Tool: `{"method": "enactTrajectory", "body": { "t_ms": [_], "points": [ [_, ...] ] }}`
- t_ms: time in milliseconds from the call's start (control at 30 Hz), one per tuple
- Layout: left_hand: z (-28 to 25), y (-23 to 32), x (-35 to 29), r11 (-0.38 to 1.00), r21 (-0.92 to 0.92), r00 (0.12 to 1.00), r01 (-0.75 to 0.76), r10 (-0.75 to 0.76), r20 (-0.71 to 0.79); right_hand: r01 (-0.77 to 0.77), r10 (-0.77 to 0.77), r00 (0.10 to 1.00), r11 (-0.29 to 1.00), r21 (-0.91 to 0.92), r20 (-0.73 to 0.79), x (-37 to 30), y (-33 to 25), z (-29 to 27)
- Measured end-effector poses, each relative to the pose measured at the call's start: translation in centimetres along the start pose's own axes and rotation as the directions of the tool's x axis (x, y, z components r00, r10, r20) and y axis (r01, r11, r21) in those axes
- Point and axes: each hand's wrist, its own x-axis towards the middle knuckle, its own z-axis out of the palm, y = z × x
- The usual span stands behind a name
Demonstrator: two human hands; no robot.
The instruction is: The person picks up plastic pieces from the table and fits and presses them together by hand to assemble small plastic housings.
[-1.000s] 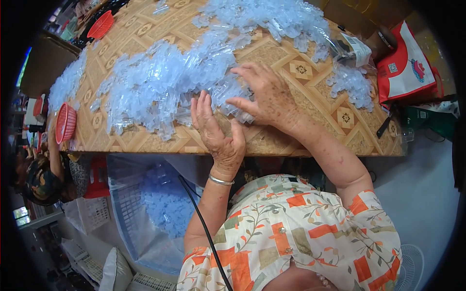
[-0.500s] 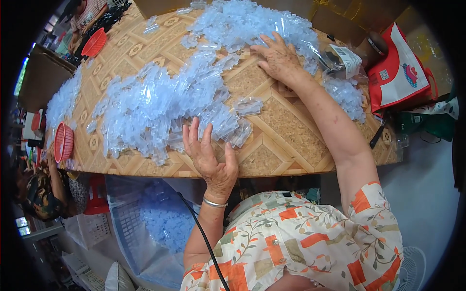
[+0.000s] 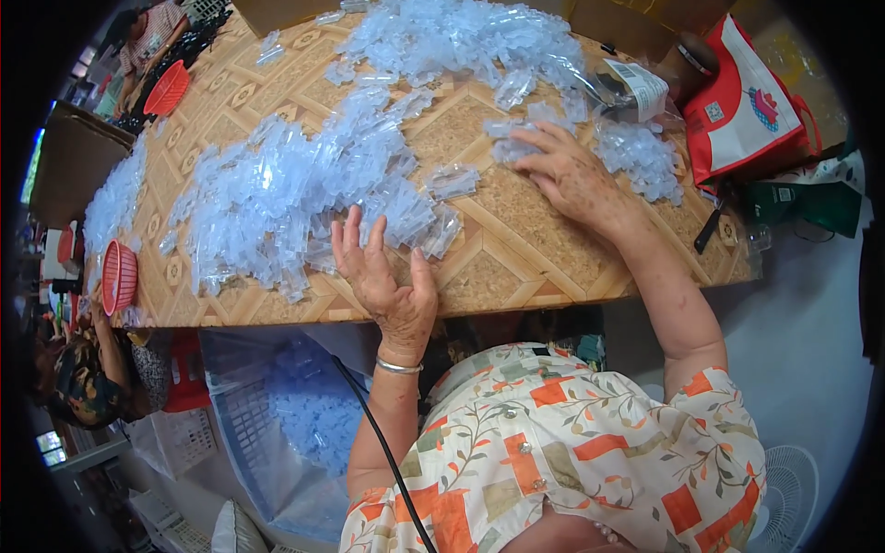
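Small clear plastic pieces, bluish and flat, lie in heaps over the wood-patterned table (image 3: pixel 544 249). My right hand (image 3: pixel 581 184) rests palm down with fingers stretched over a few loose clear pieces (image 3: pixel 505 134), between the far heap (image 3: pixel 461 41) and a small heap (image 3: pixel 641 158) on the right. At the near side of the big middle heap (image 3: pixel 295 198), my left hand (image 3: pixel 387 281) is held with its fingers spread and nothing in it. Its fingertips are beside the heap's edge; whether they touch it, I cannot tell.
On the right stand a red-and-white bag (image 3: pixel 751 115), a clear wrapped package with a white label (image 3: pixel 641 88) and a black-handled tool (image 3: pixel 708 230). Red baskets (image 3: pixel 120 276) are at the left, near other people. Below the table edge, a blue crate (image 3: pixel 244 424) holds more clear pieces.
My right hand has drawn back from the far heap toward me, and several clear pieces have come along with it. My left hand stays open in nearly the same place.
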Motion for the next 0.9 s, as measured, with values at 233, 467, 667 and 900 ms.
{"method": "enactTrajectory", "body": {
  "t_ms": [233, 467, 667, 900],
  "points": [
    [0.1, -0.3, 0.0, 1.000, 0.013, 1.000, -0.025, 0.025, -0.001, 0.029, -0.029, 1.000, 0.987, 0.160, 0.001, -6.7, -2.1, -0.9],
    [0.2, -0.5, -0.1, 0.998, 0.038, 0.999, -0.043, 0.043, -0.007, -0.137, 0.205, 0.913, 0.968, 0.209, -0.353, -9.1, -3.7, 0.5],
    [0.2, -0.6, -0.3, 0.997, 0.063, 0.999, -0.049, 0.050, -0.011, -0.196, 0.178, 0.908, 0.981, -0.008, -0.380, -8.2, -4.7, 0.3],
    [0.5, -0.6, -0.3, 0.996, 0.060, 0.998, -0.061, 0.063, -0.017, -0.217, 0.190, 0.929, 0.975, -0.053, -0.318, -7.0, -5.4, 1.9]
  ]
}}
